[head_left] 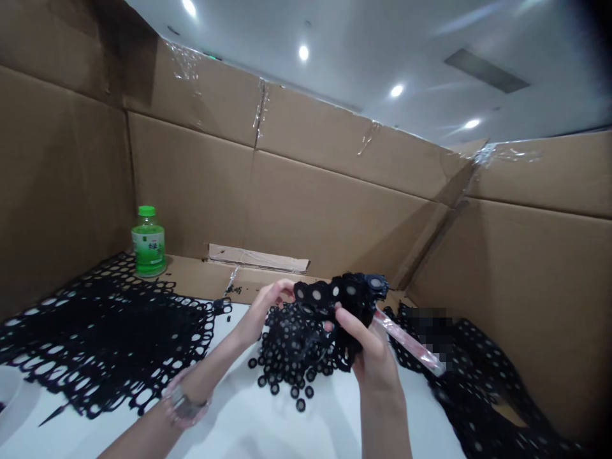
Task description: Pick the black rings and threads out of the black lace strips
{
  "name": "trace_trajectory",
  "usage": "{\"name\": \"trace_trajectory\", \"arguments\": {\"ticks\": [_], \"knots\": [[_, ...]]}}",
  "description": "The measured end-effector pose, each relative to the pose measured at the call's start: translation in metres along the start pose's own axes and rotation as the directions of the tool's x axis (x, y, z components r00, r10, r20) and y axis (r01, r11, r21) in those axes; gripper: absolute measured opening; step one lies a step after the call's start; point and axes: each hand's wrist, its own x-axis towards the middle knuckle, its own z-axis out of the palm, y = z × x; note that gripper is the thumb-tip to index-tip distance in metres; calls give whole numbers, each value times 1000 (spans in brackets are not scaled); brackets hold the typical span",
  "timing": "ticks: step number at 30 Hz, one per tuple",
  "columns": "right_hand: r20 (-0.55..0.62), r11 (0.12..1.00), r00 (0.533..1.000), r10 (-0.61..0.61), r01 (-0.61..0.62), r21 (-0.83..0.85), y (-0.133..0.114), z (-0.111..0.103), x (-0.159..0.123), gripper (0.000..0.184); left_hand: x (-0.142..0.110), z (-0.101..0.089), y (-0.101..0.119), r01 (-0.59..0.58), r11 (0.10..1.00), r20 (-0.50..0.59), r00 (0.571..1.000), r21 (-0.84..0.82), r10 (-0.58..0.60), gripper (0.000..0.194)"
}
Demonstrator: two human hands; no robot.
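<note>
My right hand (370, 350) is closed around a bunched piece of black sheet (351, 299) with rows of round rings and pale centres. The thumb lies across its front. At the left end of this piece, my left hand (268, 309) has its fingers curled against the edge, with the fingertips partly hidden. Below both hands lies a pile of small black rings (296, 350), several of them loose at the front. A pinkish clear stick (414, 344) sticks out to the right from behind my right hand; whether that hand grips it, I cannot tell.
A black sheet full of holes (129, 338) spreads over the left of the white table (229, 408). More dotted black sheet (478, 382) lies heaped at right. A green bottle (149, 245) stands at back left. Cardboard walls (325, 204) enclose the table.
</note>
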Motion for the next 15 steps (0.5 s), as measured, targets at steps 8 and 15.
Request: {"name": "trace_trajectory", "arguments": {"ticks": [8, 15], "knots": [[0, 971, 996, -91, 89, -222, 19, 1, 4, 23, -20, 7, 41, -25, 1000, -48, 999, -11, 24, 18], [-155, 919, 954, -255, 190, -344, 33, 21, 3, 38, -20, 11, 30, -237, 863, -231, 901, 446, 367, 11]]}}
